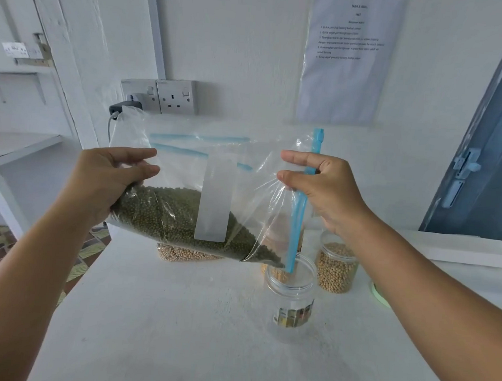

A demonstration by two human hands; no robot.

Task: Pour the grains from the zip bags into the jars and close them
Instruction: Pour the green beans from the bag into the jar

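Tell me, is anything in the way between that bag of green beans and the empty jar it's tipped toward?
Nothing visible blocks it. The zip bag, held by the left hand and right hand, has its lower corner right over the open mouth of the empty jar, which has no lid on. The filled jar stands behind, off the path.

White table (172, 334), matte top, faintly speckled. Standing on it: one clear open jar (290, 301) with a printed label, no grains visible inside; behind and to its right, a clear jar of tan grains (336, 267); further left, a bag of tan grains (184, 252) lying flat. At the right edge, a pale green lid (378, 293), partly hidden.
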